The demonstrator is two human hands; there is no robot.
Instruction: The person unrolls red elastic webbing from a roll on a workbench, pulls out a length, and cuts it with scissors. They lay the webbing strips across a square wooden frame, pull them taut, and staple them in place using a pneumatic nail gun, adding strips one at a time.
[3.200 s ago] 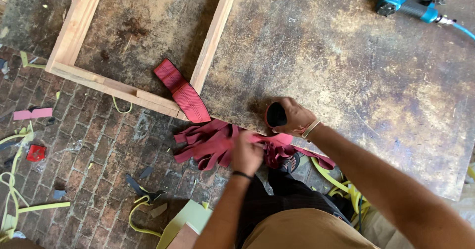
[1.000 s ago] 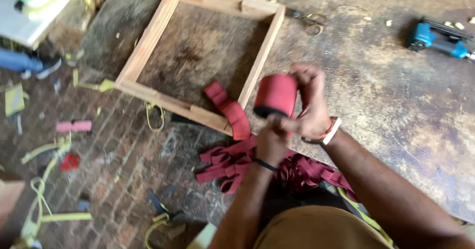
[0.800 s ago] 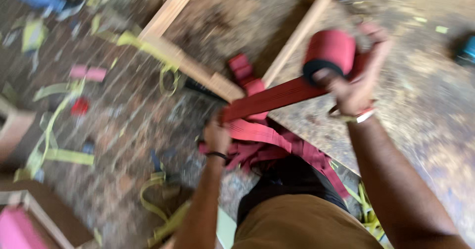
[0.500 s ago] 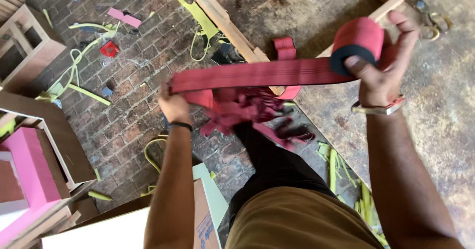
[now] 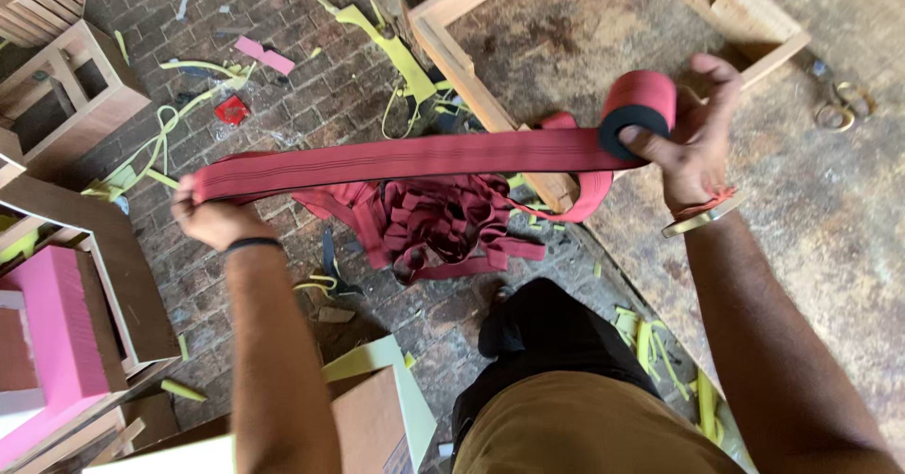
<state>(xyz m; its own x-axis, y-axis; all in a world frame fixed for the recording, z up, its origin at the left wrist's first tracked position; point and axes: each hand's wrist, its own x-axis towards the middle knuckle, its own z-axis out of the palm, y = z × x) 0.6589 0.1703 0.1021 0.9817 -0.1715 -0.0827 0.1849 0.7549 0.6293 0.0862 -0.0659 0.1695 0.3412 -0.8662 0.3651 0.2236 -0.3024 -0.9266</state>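
My right hand [image 5: 693, 149] grips a roll of dark red webbing [image 5: 639, 103] held up at the right. A long strip of the red webbing [image 5: 405, 158] runs taut from the roll leftward to my left hand [image 5: 209, 218], which pinches its free end. Below the strip a loose heap of red webbing [image 5: 443, 224] lies on the brick floor. A wooden frame [image 5: 490, 106] lies on the worn board behind the strip.
Scissors [image 5: 834, 106] lie on the board at the right. Yellow-green webbing scraps [image 5: 396, 55] litter the brick floor. Wooden boxes [image 5: 75, 88] stand at the left, one with pink foam [image 5: 47, 323]. A cardboard box [image 5: 368, 427] sits by my knee.
My hands have drawn apart, pulling a long strip off the roll; the left hand went left and the roll rose to the right. The view swung towards the left boxes.
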